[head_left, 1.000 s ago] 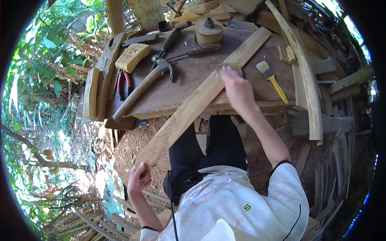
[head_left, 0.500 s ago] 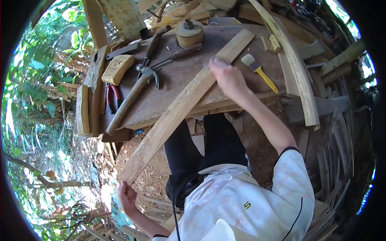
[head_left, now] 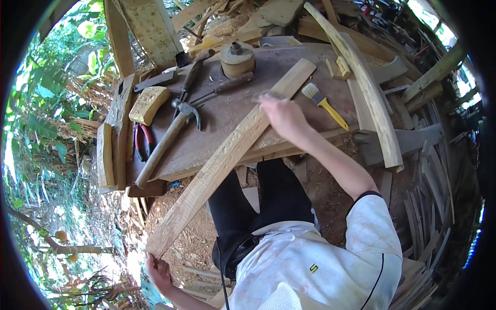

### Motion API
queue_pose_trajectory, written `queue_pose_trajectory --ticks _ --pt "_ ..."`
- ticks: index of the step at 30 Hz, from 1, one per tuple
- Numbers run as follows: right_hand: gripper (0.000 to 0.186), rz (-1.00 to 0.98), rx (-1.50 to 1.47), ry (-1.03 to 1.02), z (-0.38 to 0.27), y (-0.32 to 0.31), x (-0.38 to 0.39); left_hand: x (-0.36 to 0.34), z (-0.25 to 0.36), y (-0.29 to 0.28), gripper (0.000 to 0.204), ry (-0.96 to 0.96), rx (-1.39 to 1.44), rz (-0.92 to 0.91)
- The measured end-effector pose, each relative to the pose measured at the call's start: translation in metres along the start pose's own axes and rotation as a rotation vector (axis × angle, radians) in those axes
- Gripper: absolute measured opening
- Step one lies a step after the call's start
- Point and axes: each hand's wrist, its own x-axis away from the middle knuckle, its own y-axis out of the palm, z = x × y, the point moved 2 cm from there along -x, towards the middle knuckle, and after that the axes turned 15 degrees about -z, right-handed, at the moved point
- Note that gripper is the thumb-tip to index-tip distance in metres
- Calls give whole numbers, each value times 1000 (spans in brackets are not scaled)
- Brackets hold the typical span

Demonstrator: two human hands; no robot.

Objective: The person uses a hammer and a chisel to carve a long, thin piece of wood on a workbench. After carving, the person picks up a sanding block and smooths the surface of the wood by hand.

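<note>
A long pale wooden plank (head_left: 217, 163) lies slantwise over the workbench (head_left: 227, 121), its near-left end jutting past the bench edge into the air. That end is pinched between the thumb and fingers of my left hand (head_left: 159, 272). My right hand (head_left: 281, 116) rests on top of the plank toward its far end, fingers closed; a small greyish thing shows at the fingertips, too hidden to name. To the right of the plank lies a paintbrush (head_left: 325, 106) with a yellow handle. A claw hammer (head_left: 168, 142) is on the left of the bench.
Red-handled pliers (head_left: 143, 140), a curved wood block (head_left: 149, 105) and a wooden-handled tool (head_left: 232, 82) lie on the bench. A round wooden piece (head_left: 237, 61) stands at the back. One long curved timber (head_left: 361, 77) slants along the right, with stacked strips (head_left: 434, 181) beyond.
The whole view has shifted, so everything sits lower in the picture. The plank and both hands have moved slightly toward me. Both hands keep the same places along the plank.
</note>
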Motion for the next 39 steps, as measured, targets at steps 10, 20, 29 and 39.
queue_pose_trajectory --ticks 10,20,29,39 --pt "20 31 82 177 55 -11 -24 3 4 6 28 34 76 159" --pt "20 135 76 238 106 -21 -52 1 -3 -8 30 87 73 157" --pt "19 46 168 291 96 -30 -51 4 -6 -9 30 159 104 165" --pt "20 74 216 235 95 -6 -43 7 -12 -23 25 142 192 101"
